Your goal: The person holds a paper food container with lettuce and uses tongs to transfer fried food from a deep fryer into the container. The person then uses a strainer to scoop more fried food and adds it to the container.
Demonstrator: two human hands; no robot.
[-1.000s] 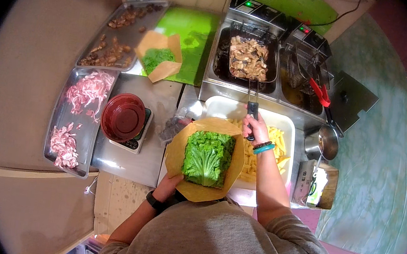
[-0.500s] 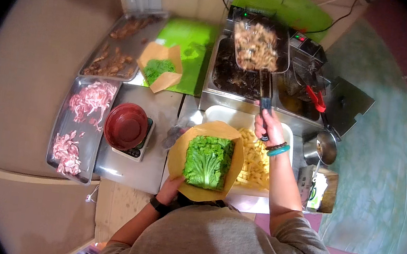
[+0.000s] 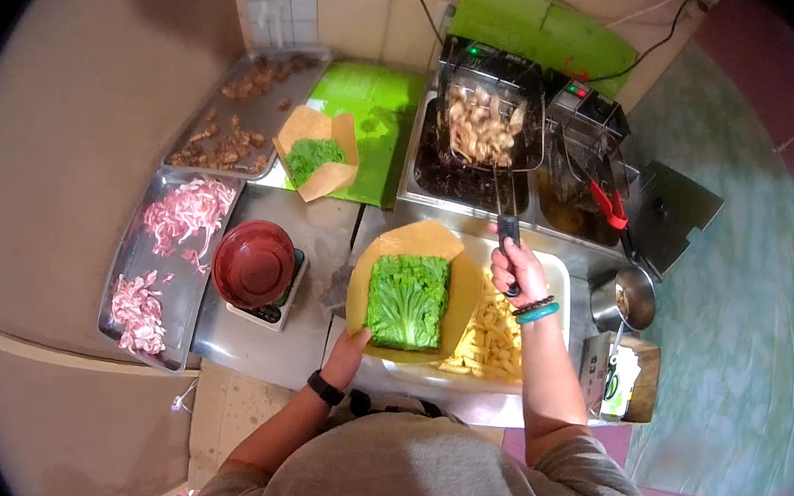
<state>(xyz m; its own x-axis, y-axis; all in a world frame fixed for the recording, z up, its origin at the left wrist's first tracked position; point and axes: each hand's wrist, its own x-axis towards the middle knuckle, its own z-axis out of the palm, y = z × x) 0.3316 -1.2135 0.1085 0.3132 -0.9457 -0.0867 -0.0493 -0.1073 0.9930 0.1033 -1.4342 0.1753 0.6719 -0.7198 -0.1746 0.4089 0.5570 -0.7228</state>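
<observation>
My right hand (image 3: 519, 270) is closed around the black handle of a wire fry basket (image 3: 533, 151). Pale brown cooked pieces (image 3: 485, 129) lie in that basket, which is over the left well of the fryer (image 3: 438, 184), filled with dark oil. My left hand (image 3: 349, 352) grips the near left edge of a brown paper food container (image 3: 426, 237). A frilly green lettuce leaf (image 3: 408, 298) fills its middle. The container overlaps a white tub (image 3: 558, 276) of pale yellow fries (image 3: 495, 333).
Left: a red bowl (image 3: 253, 263) on a scale (image 3: 262, 314), a tray of raw meat strips (image 3: 172, 345), a tray of browned meat (image 3: 238, 98), and another lettuce-lined paper container (image 3: 326, 179). Right: red-handled tongs (image 3: 609, 206), a steel pot (image 3: 639, 297), and a box (image 3: 642, 394).
The fry basket has come slightly down and left in the view, and its food now sits bunched differently. My left hand still holds the paper container, whose tilt has changed a little.
</observation>
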